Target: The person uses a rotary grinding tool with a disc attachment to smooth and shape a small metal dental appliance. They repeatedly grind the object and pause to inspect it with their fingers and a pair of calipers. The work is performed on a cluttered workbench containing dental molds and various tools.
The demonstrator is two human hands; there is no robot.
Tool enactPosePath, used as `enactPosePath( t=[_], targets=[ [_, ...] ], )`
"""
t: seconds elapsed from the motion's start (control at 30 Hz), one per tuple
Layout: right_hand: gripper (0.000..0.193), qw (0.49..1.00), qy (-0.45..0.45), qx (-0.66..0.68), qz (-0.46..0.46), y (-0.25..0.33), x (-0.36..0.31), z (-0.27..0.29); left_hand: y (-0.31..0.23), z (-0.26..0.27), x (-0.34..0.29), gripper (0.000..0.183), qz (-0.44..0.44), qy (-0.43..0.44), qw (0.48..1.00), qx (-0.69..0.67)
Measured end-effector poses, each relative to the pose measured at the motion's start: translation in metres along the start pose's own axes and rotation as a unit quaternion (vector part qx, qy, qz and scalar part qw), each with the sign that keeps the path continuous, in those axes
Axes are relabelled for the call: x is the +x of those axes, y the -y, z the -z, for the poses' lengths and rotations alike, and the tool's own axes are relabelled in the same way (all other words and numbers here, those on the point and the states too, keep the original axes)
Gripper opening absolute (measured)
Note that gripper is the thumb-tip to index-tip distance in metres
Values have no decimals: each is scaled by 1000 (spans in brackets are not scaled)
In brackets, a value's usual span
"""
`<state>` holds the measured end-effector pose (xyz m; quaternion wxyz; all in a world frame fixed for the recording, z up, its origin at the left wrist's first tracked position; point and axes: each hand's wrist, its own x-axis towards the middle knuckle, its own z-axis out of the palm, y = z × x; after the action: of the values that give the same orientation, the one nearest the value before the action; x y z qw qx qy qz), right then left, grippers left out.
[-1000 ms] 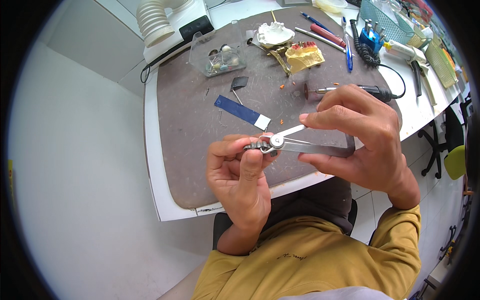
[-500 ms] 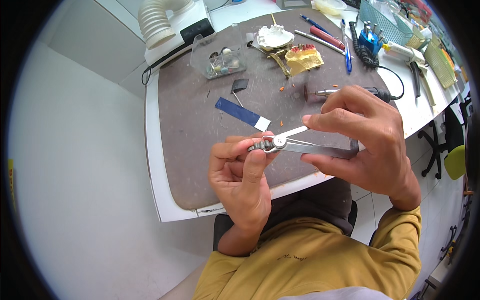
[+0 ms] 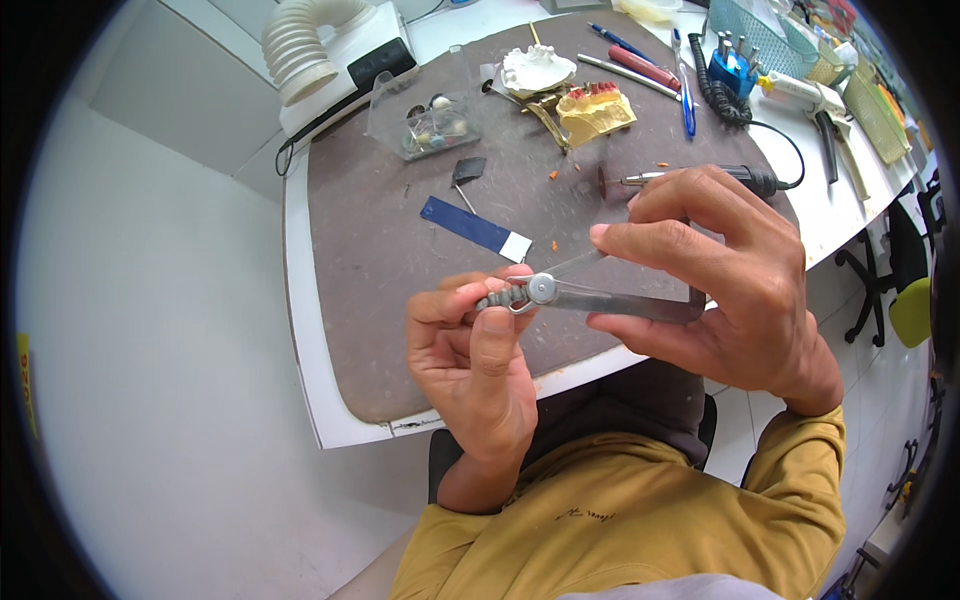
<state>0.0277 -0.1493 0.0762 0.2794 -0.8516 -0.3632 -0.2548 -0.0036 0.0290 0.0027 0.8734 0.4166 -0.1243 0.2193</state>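
Between the bent fingers and thumb of my left hand (image 3: pixel 480 365) is a small grey metal dental bridge (image 3: pixel 494 299) with several tooth-shaped units. My right hand (image 3: pixel 735 265) grips a silver dental thickness caliper (image 3: pixel 625 303) by its arms, index finger on the upper one and thumb under the lower one. The caliper's small curved jaws lie at the right end of the bridge, beside my left fingertips. Its round pivot (image 3: pixel 541 289) sits just right of them. Whether both jaw tips touch the metal is too small to tell. Both hands are above the desk's near edge.
On the brown desk mat (image 3: pixel 370 300) lie a blue strip (image 3: pixel 465 223), a handpiece (image 3: pixel 700 178) with a disc, and a clear box (image 3: pixel 425 125) of small tools. Farther back are a white dental cast (image 3: pixel 537 70), a yellowish model (image 3: pixel 597 113) and several pens. A suction hose (image 3: pixel 297 65) stands at far left.
The whole view has shifted slightly left. Both hands, with the bridge and caliper, have moved a little left over the mat. The caliper has tilted slightly, its upper arm now looking darker.
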Motion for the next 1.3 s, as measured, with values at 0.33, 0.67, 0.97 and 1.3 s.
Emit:
enactPosePath(
  t=[0.33, 0.67, 0.97, 1.3],
  targets=[
    [89, 994, -70, 90, -3, -14, 0, -13, -1, -3, -1, 19, 10, -41, 999, 13],
    [69, 998, -34, 48, -12, -15, -2, -9, 0, -2, -1, 18, -3, -30, 999, 34],
    [45, 997, -37, 71, 16, -24, -8, -25, -1, 4, 3, 16, 26, -3, 999, 47],
    [45, 997, 0, 77, 12, -28, -6, -29, -4, 3, 5, 19, 119, -34, 992, -32]
  ],
)
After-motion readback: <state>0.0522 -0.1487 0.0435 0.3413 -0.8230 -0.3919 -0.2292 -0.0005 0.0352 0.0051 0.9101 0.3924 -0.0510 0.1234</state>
